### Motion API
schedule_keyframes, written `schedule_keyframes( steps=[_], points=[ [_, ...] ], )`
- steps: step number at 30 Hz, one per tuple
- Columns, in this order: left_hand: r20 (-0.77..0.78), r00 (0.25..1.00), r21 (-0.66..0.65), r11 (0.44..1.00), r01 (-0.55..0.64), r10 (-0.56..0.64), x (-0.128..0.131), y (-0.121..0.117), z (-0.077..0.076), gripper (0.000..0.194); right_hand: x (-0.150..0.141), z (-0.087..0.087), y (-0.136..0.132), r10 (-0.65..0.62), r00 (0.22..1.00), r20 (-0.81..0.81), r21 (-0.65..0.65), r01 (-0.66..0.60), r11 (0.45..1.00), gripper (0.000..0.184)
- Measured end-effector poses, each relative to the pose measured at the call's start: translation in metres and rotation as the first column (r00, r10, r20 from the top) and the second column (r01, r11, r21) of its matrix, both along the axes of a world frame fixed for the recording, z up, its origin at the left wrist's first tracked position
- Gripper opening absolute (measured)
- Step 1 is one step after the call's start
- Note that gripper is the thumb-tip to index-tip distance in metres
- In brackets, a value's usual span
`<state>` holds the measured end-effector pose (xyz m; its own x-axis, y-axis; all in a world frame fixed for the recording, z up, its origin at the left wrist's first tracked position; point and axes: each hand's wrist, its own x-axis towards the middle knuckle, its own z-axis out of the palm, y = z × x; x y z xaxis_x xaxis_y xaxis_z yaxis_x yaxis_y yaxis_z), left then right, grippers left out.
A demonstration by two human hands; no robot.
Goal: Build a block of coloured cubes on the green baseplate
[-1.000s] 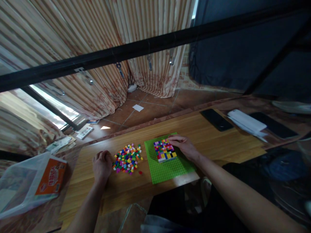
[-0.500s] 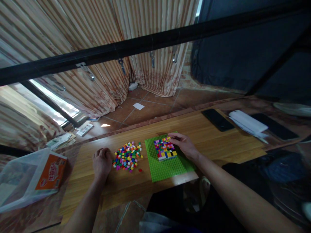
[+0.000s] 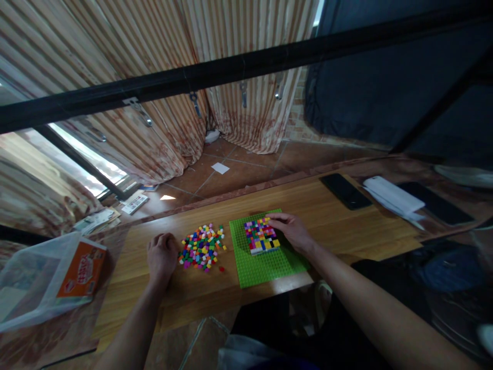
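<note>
A green studded baseplate [image 3: 246,272] lies on the wooden table, carrying a low block of small multicoloured building bricks [image 3: 262,237]. My right hand [image 3: 290,231] reaches in from the right, thumb and forefinger drawn together at the far right corner of that block. Its fingertips touch the bricks there; any single brick between them is too small to make out. Left of the baseplate spreads a pile of loose building bricks [image 3: 202,247]. Beside this pile's left edge, my left hand [image 3: 162,257] rests on the table with curled fingers, their inside hidden.
One red brick [image 3: 221,269] lies apart, near the pile. A black phone [image 3: 345,191] and a white flat item [image 3: 393,195] are on the right. At the left stands a clear plastic bin [image 3: 42,277] with an orange label. A dark bar [image 3: 215,72] crosses beyond the table.
Both hands stay almost where they were, with the right fingertips still at the block's corner. The view shifts very slightly.
</note>
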<state>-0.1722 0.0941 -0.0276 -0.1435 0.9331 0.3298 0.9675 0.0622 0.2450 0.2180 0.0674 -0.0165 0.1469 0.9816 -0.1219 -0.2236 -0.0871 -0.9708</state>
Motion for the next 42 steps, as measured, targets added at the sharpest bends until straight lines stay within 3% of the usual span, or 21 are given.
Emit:
schedule_keyframes(
  steps=[8,13,16,19,23,25,28,33,36,39,42],
  points=[
    [0.004,1.0,0.023,1.0,0.015,-0.015,0.0,0.001,-0.001,0.027,0.002,0.002,-0.001,-0.001,1.0,0.002,0.048,0.001,0.999,0.035],
    [0.04,0.999,0.033,0.999,0.002,-0.003,0.002,0.0,-0.001,0.025,0.015,0.012,-0.002,-0.219,0.975,0.039,0.121,0.213,0.97,0.029],
    [0.04,0.999,0.04,0.999,0.012,-0.013,0.004,-0.001,-0.002,0.026,0.017,0.022,-0.01,-0.314,0.94,0.133,0.215,0.281,0.935,0.025],
    [0.03,0.999,0.043,0.999,0.013,-0.014,0.005,-0.002,-0.003,0.027,0.007,0.033,-0.025,-0.289,0.899,0.33,0.35,0.168,0.922,0.021],
    [0.042,0.999,0.057,0.998,0.003,-0.006,0.006,-0.002,-0.007,0.027,-0.032,0.042,-0.049,-0.153,0.762,0.629,0.446,-0.192,0.874,0.014],
    [0.045,0.999,0.061,0.998,0.005,-0.008,0.006,-0.002,-0.008,0.027,-0.058,0.04,-0.059,-0.057,0.691,0.721,0.434,-0.386,0.814,0.016],
    [0.062,0.998,0.065,0.998,-0.004,0.0,0.006,-0.003,-0.009,0.025,-0.095,0.028,-0.069,0.024,0.545,0.838,0.338,-0.553,0.761,0.018],
    [0.085,0.996,0.071,0.997,0.014,-0.02,0.008,-0.004,-0.007,0.025,-0.133,0.008,-0.07,0.116,0.243,0.963,0.053,-0.594,0.802,0.014],
    [0.098,0.995,0.071,0.997,0.016,-0.023,0.008,-0.004,-0.006,0.025,-0.141,0.002,-0.067,0.148,0.158,0.976,-0.03,-0.576,0.817,0.017],
    [0.111,0.994,0.07,0.997,0.007,-0.014,0.008,-0.005,-0.006,0.025,-0.14,0.001,-0.068,0.156,0.21,0.965,-0.013,-0.558,0.83,0.021],
    [0.116,0.993,0.069,0.998,0.005,-0.012,0.007,-0.004,-0.006,0.026,-0.13,0.01,-0.076,0.158,0.408,0.899,0.088,-0.523,0.847,0.02]
  ],
)
